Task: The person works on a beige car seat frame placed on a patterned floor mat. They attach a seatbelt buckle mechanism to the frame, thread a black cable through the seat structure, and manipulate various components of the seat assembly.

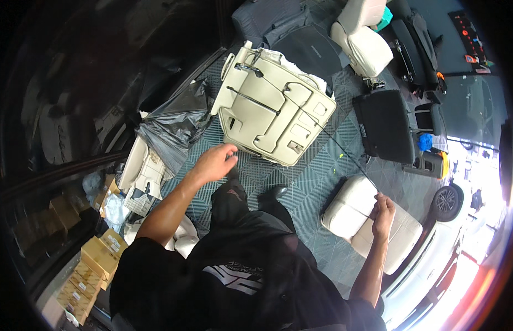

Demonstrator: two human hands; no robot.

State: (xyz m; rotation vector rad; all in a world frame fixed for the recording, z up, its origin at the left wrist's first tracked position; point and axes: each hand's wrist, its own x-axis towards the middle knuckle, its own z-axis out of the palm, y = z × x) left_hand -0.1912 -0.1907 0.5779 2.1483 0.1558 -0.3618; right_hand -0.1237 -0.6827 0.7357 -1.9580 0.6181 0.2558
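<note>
A large beige plastic-backed car seat part (278,118), with grooves and rectangular openings, lies on the floor in front of me. My left hand (217,161) is beside its near left edge, fingers loosely bent and apart, holding nothing. Out to the right, my right hand (383,215) is closed round the end of a thin black cord (347,154). The cord runs in a straight line from the hand up to the beige seat part and across its face. A black handle-like piece (250,69) sits near the part's upper left corner.
Beige seat cushions (353,207) lie below my right hand. Black seats (386,124) and a cream seat (367,49) stand beyond. A black plastic bag (176,127), beige trim pieces (143,174) and cardboard boxes (102,256) line the left. A wheel (448,203) is at far right.
</note>
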